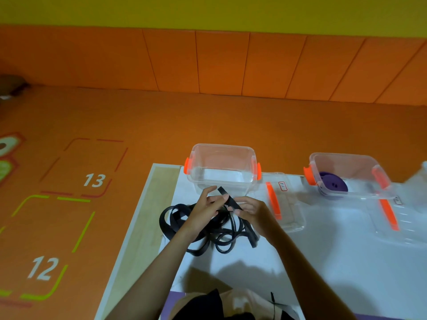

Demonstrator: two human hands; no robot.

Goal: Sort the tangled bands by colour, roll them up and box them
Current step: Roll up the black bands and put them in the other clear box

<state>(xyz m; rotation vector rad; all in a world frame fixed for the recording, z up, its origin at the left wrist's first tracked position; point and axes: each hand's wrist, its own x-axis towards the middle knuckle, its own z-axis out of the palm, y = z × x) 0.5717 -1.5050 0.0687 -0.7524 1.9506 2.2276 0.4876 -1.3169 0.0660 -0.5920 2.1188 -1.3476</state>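
A long black band point(203, 229) lies in loose tangled loops on the white table point(323, 262). Its free end rises between my hands. My left hand point(208, 205) and my right hand point(248, 207) both pinch that end just in front of an empty clear box point(221, 169) with orange clips. A second clear box point(346, 176) at the right holds a rolled purple band point(333, 182).
Two clear lids with orange handles lie flat on the table: one lid point(284, 204) beside the empty box, another lid point(392, 218) in front of the right box. The table's left edge point(136, 225) borders an orange floor with numbered squares.
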